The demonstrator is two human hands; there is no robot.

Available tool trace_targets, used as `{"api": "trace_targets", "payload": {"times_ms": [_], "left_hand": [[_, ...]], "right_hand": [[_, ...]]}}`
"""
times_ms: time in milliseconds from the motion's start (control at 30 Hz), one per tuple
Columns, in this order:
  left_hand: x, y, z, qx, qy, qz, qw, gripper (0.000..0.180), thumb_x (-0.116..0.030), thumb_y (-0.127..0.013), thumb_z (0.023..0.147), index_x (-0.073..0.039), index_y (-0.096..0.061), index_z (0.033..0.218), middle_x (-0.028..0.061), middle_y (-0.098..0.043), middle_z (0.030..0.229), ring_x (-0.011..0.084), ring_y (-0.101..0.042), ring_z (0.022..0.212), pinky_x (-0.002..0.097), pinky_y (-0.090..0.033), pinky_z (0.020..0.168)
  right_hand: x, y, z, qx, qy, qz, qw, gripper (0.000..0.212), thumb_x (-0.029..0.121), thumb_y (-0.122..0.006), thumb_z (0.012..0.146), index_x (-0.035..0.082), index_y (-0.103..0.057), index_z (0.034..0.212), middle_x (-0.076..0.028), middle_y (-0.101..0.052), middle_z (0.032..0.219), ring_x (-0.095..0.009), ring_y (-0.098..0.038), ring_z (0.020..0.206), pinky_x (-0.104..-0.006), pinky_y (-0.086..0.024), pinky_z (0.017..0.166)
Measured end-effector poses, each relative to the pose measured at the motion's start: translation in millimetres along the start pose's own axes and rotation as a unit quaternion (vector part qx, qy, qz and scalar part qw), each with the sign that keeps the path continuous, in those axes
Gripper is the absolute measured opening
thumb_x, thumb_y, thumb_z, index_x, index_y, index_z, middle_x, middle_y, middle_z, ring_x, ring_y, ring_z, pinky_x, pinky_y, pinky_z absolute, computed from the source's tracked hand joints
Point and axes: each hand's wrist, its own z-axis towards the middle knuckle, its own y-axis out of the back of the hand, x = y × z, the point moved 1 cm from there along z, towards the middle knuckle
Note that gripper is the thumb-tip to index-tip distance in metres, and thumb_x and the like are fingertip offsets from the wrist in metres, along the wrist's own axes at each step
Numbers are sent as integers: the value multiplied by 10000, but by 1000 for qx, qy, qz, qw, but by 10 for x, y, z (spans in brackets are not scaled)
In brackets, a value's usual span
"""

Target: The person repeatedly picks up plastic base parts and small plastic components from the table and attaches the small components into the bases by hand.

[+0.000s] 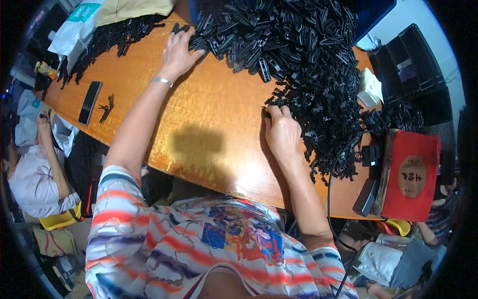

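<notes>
Left hand point(177, 56) spread, right hand point(283, 132) curled

On the glossy orange-brown wooden table point(209, 104), a black rectangular phone point(90, 103) lies at left, just beside a small cluster of spindly black pieces point(106, 108). The left hand, thumb apart from its fingers, reaches the left edge of a large heap of long black plastic clips point(279, 30). Further right, the right hand is beside a heap of small, jagged black plastic parts point(328, 114), fingers bent; whether they pinch one, I cannot tell. At far right is a red rectangular box point(393, 194).
</notes>
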Motion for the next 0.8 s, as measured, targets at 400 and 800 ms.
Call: {"api": "trace_targets", "payload": {"times_ms": [400,800], "left_hand": [[-277,-154,-345,15,-26,-72,997,522,-302,-768,953,-134,-636,1430,182,-634,1379,393,-608,1289,481,-496,1095],[-678,589,-1484,-39,-98,-185,977,437,-124,-816,862,-47,-675,1268,161,-686,1289,379,-604,1225,480,-484,1073]], "right_hand": [[106,-37,-97,44,43,95,994,104,48,-710,927,42,-754,1021,-218,-648,967,-426,-707,836,-520,-578,744],[135,117,-454,86,37,69,993,96,4,-668,886,-27,-691,973,-260,-642,969,-463,-689,871,-544,-570,789]]}}
